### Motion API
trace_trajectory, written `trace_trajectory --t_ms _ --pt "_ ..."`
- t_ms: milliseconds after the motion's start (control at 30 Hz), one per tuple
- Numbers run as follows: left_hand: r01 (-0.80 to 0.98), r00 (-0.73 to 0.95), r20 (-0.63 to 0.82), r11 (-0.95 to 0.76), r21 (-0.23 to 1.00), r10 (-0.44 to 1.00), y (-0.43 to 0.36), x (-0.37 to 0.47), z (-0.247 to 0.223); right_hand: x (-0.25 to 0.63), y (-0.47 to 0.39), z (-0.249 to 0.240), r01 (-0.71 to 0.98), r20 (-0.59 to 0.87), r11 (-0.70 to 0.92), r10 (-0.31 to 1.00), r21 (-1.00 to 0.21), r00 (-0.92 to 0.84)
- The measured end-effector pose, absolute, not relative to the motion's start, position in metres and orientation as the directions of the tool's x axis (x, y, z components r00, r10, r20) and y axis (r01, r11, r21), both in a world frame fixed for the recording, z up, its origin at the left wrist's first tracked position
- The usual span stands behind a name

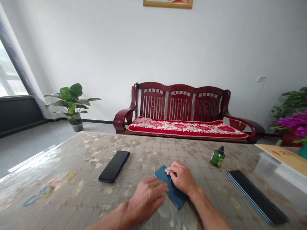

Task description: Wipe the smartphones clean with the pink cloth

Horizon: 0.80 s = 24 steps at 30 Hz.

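A flat blue phone (177, 195) lies at a slant on the patterned tablecloth in front of me, its glossy blue side up. My right hand (181, 176) is over its upper part, pinching a small pinkish-white piece of cloth or tissue (167, 171) against the surface. At the phone's left edge is my left hand (150, 195), slightly blurred, with its fingertips on the edge and the thumb below them. Part of the phone is hidden beneath both hands.
A black phone (114, 166) lies to the left, near several coloured rubber bands (45, 190). On the right are a green spray bottle (217, 157), a long dark phone-like object (257, 196) and a clear box (275, 172). Beyond the table (153, 147) stands a wooden bench (181, 102).
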<state>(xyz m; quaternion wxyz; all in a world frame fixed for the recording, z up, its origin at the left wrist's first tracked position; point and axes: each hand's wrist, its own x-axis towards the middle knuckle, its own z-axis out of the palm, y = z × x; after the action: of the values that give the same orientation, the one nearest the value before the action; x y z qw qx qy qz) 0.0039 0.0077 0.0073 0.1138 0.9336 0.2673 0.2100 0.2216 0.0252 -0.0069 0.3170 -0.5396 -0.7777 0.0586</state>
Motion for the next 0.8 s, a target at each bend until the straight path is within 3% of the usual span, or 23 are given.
trace_trajectory --t_ms 233,367,467,600,700,800 --pt "0.374 0.908 0.055 -0.863 0.339 0.415 0.088 0.011 0.016 0.214 0.019 -0.005 0.745 0.447 0.556 0.809 -0.370 -0.382" --pt "0.260 0.951 0.058 -0.891 0.373 0.302 0.107 0.025 0.006 0.212 0.016 -0.006 0.739 0.447 0.557 0.810 -0.379 -0.381" --pt "0.270 0.946 0.071 -0.891 0.365 0.315 0.107 0.029 0.009 0.214 0.016 -0.006 0.770 0.433 0.522 0.828 -0.366 -0.356" --pt "0.420 0.886 0.061 -0.852 0.314 0.459 0.091 0.019 0.012 0.223 0.017 -0.005 0.854 0.415 0.373 0.885 -0.362 -0.210" --pt "0.652 0.717 0.085 -0.709 0.269 0.692 0.068 0.010 0.007 0.228 0.018 -0.005 0.898 0.395 0.247 0.914 -0.365 -0.091" --pt "0.785 0.552 0.114 -0.561 0.264 0.826 0.047 0.005 0.001 0.223 0.015 -0.004 0.901 0.366 0.224 0.927 -0.372 -0.079"
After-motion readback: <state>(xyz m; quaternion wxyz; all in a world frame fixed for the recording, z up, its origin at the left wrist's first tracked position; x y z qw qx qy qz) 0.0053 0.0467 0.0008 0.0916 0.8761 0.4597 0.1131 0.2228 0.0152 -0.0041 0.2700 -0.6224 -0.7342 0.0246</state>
